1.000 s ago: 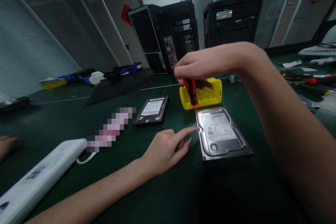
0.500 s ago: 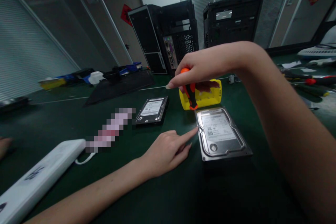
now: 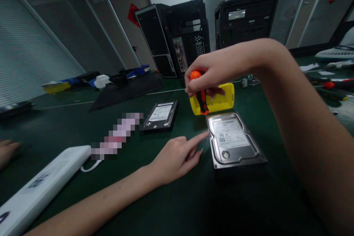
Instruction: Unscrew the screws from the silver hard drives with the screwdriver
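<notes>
A silver hard drive (image 3: 233, 142) lies label up on the green table. My right hand (image 3: 206, 73) comes over it from the right, wrist bent, fingers closed round an orange-and-black screwdriver (image 3: 202, 99). The screwdriver stands nearly upright at the drive's far left corner; its tip cannot be made out. From the left, my left hand (image 3: 178, 158) points with its index finger, which touches the drive's left edge. Its other fingers are curled, with nothing in them. A shallow yellow tray (image 3: 228, 99) sits just behind the drive, partly hidden by my right hand.
A second hard drive (image 3: 160, 115) lies to the left. Nearer are a white power bank-like box (image 3: 47, 184) and a blurred-out pink item (image 3: 117, 136). Two black computer cases (image 3: 153, 40) stand behind. Tools (image 3: 329, 84) lie at right. Another person's hand (image 3: 7, 151) shows at the left edge.
My right thumb and fingers have drawn in round the screwdriver handle, having been stretched out before. The other person's hand reaches further into view. My left hand stays at the drive.
</notes>
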Demonstrator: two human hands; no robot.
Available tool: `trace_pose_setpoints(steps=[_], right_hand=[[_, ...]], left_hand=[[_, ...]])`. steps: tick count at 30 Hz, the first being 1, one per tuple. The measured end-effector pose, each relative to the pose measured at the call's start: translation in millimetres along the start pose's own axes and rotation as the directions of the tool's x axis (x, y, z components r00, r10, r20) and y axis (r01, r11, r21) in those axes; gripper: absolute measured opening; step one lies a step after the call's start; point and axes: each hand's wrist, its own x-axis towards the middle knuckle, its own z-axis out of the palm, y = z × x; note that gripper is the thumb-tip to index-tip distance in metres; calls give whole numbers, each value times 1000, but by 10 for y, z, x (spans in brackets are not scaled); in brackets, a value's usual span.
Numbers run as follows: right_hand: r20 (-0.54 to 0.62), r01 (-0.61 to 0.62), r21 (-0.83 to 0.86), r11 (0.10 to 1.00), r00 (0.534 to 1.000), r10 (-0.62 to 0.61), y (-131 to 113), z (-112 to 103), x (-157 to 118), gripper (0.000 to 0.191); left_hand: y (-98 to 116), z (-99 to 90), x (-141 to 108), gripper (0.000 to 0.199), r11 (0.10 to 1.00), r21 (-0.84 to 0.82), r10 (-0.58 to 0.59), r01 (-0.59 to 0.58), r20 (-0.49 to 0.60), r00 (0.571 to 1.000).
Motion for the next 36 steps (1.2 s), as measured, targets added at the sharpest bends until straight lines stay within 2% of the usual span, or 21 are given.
trace_pose_setpoints(steps=[8, 18, 22, 29, 36], right_hand=[[4, -88, 45, 995, 996, 88, -83, -3, -86, 40], [64, -11, 4, 1000, 998, 11, -45, -20, -67, 54], [24, -32, 22, 999, 999, 31, -50, -15, -67, 47], [25, -72, -5, 997, 997, 72, -55, -14, -92, 41], [65, -44, 25, 999, 997, 42, -78, -11, -87, 37]], left_hand=[[-32, 13, -23, 54, 1000, 30, -8, 8, -9, 1000], [-17, -19, -15, 55, 1000, -4, 26, -26, 3, 1000], [-16, -21, -16, 56, 1000, -12, 27, -26, 16, 1000], [-24, -11, -32, 56, 1000, 11, -2, 2, -4, 1000], [-17, -12, -28, 53, 999, 38, -22, 22, -6, 1000]])
